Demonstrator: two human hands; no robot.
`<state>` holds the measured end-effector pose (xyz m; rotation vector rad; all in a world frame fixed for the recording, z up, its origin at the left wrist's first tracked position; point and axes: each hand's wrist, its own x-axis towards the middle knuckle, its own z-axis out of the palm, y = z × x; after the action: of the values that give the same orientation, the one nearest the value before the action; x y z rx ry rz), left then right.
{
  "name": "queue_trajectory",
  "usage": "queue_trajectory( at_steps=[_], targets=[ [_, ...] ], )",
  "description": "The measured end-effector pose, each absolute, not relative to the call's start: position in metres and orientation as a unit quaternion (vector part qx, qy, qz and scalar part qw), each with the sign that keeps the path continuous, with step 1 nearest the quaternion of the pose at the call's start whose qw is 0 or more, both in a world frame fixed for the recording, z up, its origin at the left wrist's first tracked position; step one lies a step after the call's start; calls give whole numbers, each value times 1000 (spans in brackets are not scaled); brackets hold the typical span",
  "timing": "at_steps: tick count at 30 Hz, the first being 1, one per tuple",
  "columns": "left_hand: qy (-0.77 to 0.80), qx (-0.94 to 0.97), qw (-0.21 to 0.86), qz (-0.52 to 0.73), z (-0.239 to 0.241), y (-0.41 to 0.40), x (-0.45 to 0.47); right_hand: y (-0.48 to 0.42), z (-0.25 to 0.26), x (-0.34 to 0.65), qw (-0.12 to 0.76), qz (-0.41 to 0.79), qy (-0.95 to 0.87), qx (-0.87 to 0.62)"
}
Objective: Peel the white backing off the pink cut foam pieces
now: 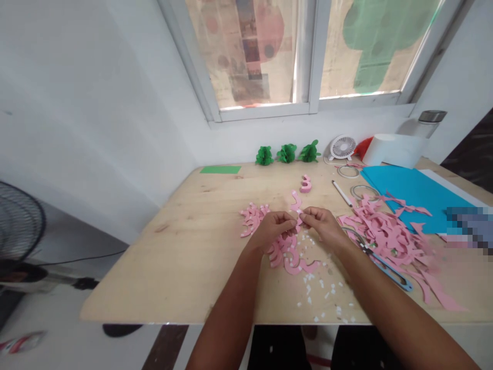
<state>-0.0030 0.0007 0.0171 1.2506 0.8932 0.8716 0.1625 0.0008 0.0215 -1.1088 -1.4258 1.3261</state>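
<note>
Both hands meet over the middle of the table on a curved pink paper cutout (296,199) that has small white patches on it. My left hand (275,227) pinches its lower left side, and my right hand (319,222) pinches it from the right. More pink curved cutouts (293,261) with white squares lie below the hands, and another pile of pink cutouts (252,218) sits left of my left hand. A small stack of pink cutouts (305,184) rests farther back. Tiny white paper bits (327,293) are scattered toward the front edge.
Pink paper scraps (385,231) heap at the right, with a blue utility knife (393,272) and tape rings (365,192) beside them. A white pen (342,193), blue sheets (408,190), a small white fan (342,147), green paper ornaments (287,153) and a green strip (221,169) lie farther back.
</note>
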Motion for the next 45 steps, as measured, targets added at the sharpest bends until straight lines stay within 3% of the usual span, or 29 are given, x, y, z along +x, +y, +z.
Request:
queue_trajectory(
  at_steps=[17, 32, 37, 41, 45],
  targets=[
    [361, 471, 704, 390, 18, 3, -8, 6, 17, 165, 464, 567, -542, -412],
    [335, 536, 599, 492, 20, -1, 6, 4, 14, 161, 477, 687, -417, -356],
    [362, 559, 534, 521, 21, 0, 6, 5, 16, 162, 468, 603, -484, -428],
    [415, 608, 421, 530, 21, 0, 7, 3, 21, 162, 489, 440, -544, -521],
    [444, 671, 308, 509, 18, -2, 9, 1, 20, 161, 488, 375, -607, -503]
  ],
)
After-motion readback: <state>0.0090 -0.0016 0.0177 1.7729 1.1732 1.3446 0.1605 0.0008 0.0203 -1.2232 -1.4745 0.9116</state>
